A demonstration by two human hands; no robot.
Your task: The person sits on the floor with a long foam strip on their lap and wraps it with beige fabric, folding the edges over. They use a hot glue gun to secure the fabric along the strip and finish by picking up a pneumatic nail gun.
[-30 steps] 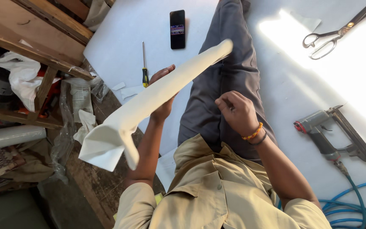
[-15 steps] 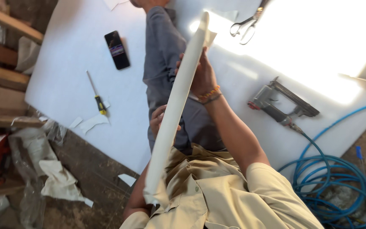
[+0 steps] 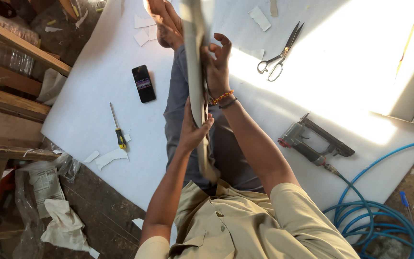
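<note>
At the far left, timber rails (image 3: 10, 103) and crumpled plastic (image 3: 44, 184) lay off the white sheet (image 3: 92, 81), out of the working space. On the sheet, a yellow-handled screwdriver (image 3: 117, 127) and a dark phone (image 3: 143, 83) lay flat near the person's left side, close enough to reach without rising. The left hand (image 3: 191, 132) was closed around the lower part of the long pale strip (image 3: 195, 72), thumb across its face, seemingly to steady it. The strip stood nearly on end over the person's outstretched legs, seen edge-on, probably so its length could be judged. The right hand (image 3: 218, 64) cupped the strip higher up, fingers curled and partly spread along its edge. Further right lay the scissors (image 3: 279, 55), then a pneumatic stapler (image 3: 312, 144) on its side, its blue hose (image 3: 374, 211) coiled beyond the sheet's edge.
</note>
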